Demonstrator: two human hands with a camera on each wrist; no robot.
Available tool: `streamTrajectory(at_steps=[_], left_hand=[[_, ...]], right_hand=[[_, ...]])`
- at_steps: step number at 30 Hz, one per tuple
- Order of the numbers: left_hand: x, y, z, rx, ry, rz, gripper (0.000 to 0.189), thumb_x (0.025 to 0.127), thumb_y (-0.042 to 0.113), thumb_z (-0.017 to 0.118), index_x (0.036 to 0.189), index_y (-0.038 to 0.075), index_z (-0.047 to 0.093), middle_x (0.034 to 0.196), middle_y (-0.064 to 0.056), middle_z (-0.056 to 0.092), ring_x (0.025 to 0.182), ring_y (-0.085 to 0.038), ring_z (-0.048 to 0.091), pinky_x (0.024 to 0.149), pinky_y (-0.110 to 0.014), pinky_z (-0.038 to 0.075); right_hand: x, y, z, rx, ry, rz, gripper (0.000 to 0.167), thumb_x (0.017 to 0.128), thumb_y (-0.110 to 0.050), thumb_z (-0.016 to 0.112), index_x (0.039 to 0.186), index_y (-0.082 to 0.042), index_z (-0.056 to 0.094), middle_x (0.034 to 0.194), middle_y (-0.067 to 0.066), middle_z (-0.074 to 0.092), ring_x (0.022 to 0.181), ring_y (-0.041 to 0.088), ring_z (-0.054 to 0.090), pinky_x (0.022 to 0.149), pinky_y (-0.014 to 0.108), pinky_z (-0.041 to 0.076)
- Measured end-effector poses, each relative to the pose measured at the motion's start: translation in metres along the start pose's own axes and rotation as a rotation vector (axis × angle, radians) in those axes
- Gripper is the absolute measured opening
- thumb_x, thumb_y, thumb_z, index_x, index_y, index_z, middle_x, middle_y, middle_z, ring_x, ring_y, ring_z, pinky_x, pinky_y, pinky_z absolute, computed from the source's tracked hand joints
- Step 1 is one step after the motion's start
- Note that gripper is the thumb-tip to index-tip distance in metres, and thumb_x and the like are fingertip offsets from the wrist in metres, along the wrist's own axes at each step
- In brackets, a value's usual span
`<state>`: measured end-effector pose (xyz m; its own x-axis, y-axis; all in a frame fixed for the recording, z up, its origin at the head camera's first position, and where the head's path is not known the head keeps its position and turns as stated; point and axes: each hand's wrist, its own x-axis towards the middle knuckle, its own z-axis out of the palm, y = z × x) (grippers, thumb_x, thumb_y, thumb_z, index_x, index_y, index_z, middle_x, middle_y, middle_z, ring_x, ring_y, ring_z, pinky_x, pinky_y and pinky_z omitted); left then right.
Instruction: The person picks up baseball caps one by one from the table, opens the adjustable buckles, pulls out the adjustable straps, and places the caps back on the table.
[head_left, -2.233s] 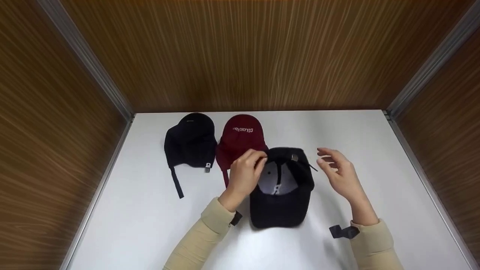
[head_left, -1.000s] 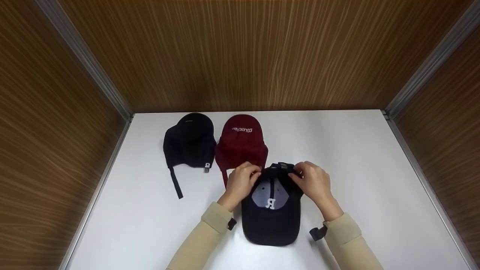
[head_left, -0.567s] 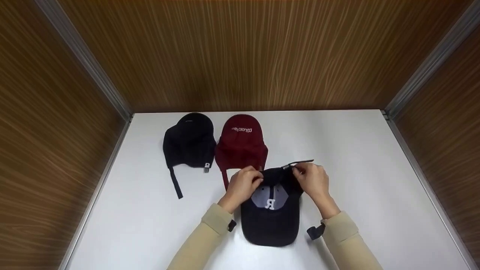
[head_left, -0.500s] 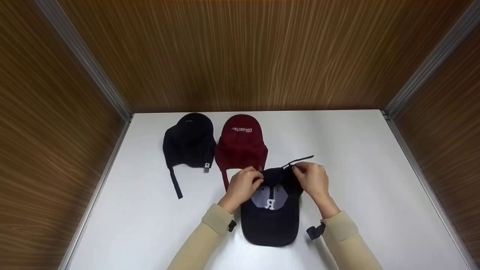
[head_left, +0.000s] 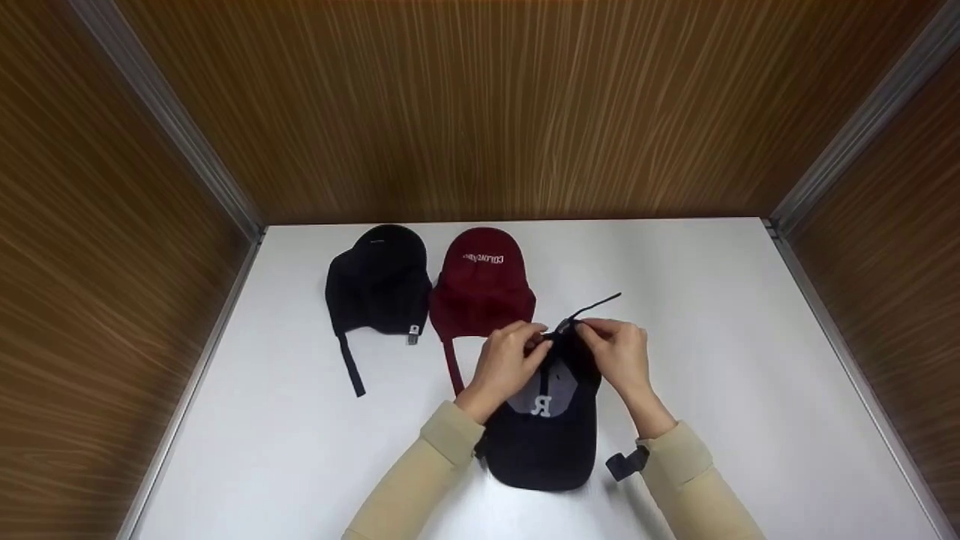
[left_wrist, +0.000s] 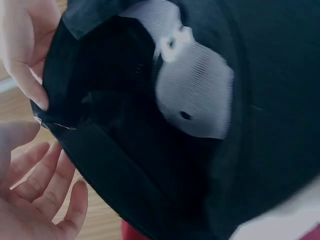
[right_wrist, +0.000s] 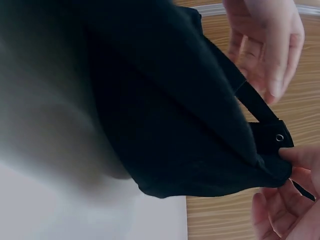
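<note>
A black baseball cap point(head_left: 544, 454) lies underside up, its brim toward me, with a white R stitched inside. My right hand point(head_left: 621, 358) pinches the cap's back edge beside the buckle; in the right wrist view an eyelet point(right_wrist: 279, 137) shows just above its thumb. Past those fingertips the free end of the black strap point(head_left: 598, 303) sticks up to the right. My left hand point(head_left: 510, 367) reaches over the cap's left side, thumb and index fingertips right at the strap by the buckle. Loosely bent and spread, its other fingers show in the left wrist view.
A maroon cap point(head_left: 484, 296) lettered COLORADO lies just behind my left hand, its strap running toward my left wrist. Beside it on the left is a dark navy cap point(head_left: 379, 289) with a loose strap. Wood-grain panels point(head_left: 495, 112) wall the white table point(head_left: 720, 300).
First apart from the cap, my right hand came to its back edge, and the cap shifted toward me. My left hand then slid right toward the buckle, while the strap's free end swung upward.
</note>
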<state>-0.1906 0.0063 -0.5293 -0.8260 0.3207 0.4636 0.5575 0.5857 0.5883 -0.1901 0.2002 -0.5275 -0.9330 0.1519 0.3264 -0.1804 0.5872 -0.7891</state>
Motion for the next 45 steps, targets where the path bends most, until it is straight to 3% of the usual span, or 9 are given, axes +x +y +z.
streamTrajectory(at_steps=[3, 6, 13, 24, 29, 39, 45], left_hand=[[0.005, 0.006, 0.0, -0.024, 0.016, -0.001, 0.021, 0.092, 0.019, 0.071, 0.108, 0.006, 0.073, 0.09, -0.002, 0.071, 0.079, -0.014, 0.067, 0.073, -0.027, 0.051], [0.009, 0.009, -0.001, -0.073, -0.01, -0.032, 0.022, 0.093, 0.019, 0.069, 0.11, 0.005, 0.073, 0.092, -0.002, 0.072, 0.08, -0.012, 0.068, 0.072, -0.024, 0.052], [0.014, 0.011, -0.005, -0.327, -0.118, -0.209, 0.023, 0.094, 0.017, 0.068, 0.112, 0.004, 0.071, 0.094, -0.004, 0.074, 0.083, -0.009, 0.069, 0.072, -0.023, 0.053], [0.019, 0.012, -0.001, -0.464, -0.093, -0.351, 0.021, 0.094, 0.021, 0.068, 0.106, 0.003, 0.07, 0.081, -0.002, 0.073, 0.071, -0.007, 0.068, 0.065, -0.023, 0.053], [0.022, 0.012, 0.0, -0.45, -0.077, -0.392, 0.019, 0.094, 0.025, 0.069, 0.095, 0.006, 0.069, 0.069, 0.003, 0.069, 0.063, -0.007, 0.066, 0.057, -0.023, 0.05], [0.026, 0.01, 0.003, -0.389, -0.066, -0.391, 0.014, 0.091, 0.017, 0.071, 0.084, 0.006, 0.072, 0.061, 0.004, 0.067, 0.054, -0.005, 0.062, 0.053, -0.021, 0.047], [0.026, 0.01, 0.003, -0.266, -0.05, -0.374, 0.015, 0.09, 0.019, 0.071, 0.081, 0.01, 0.077, 0.064, 0.008, 0.066, 0.058, -0.002, 0.06, 0.057, -0.022, 0.049]], right_hand=[[-0.001, -0.003, 0.0, 0.003, 0.009, -0.024, 0.01, 0.085, -0.011, 0.077, 0.089, -0.002, 0.079, 0.081, 0.009, 0.074, 0.069, 0.02, 0.069, 0.06, 0.026, 0.051], [-0.001, -0.004, 0.0, 0.005, 0.015, -0.039, 0.009, 0.084, -0.01, 0.077, 0.087, -0.002, 0.079, 0.08, 0.009, 0.074, 0.068, 0.02, 0.069, 0.059, 0.024, 0.05], [-0.003, -0.008, 0.0, 0.056, -0.012, -0.036, 0.008, 0.086, -0.009, 0.075, 0.088, -0.002, 0.079, 0.082, 0.007, 0.074, 0.069, 0.017, 0.069, 0.059, 0.019, 0.049], [-0.007, -0.012, 0.004, 0.098, -0.047, -0.091, 0.007, 0.086, -0.008, 0.075, 0.089, -0.003, 0.079, 0.081, 0.006, 0.074, 0.069, 0.017, 0.068, 0.06, 0.019, 0.05], [-0.007, -0.011, 0.003, 0.105, -0.079, -0.135, 0.005, 0.085, -0.006, 0.077, 0.088, -0.004, 0.079, 0.08, 0.005, 0.073, 0.07, 0.017, 0.069, 0.06, 0.018, 0.049], [-0.004, -0.005, 0.001, 0.064, -0.097, -0.199, 0.005, 0.084, -0.008, 0.079, 0.085, -0.003, 0.079, 0.079, 0.004, 0.073, 0.071, 0.017, 0.068, 0.062, 0.024, 0.051], [-0.005, -0.003, 0.002, 0.027, -0.093, -0.218, 0.005, 0.084, -0.009, 0.078, 0.084, -0.004, 0.079, 0.079, 0.004, 0.073, 0.069, 0.015, 0.068, 0.061, 0.03, 0.053]])
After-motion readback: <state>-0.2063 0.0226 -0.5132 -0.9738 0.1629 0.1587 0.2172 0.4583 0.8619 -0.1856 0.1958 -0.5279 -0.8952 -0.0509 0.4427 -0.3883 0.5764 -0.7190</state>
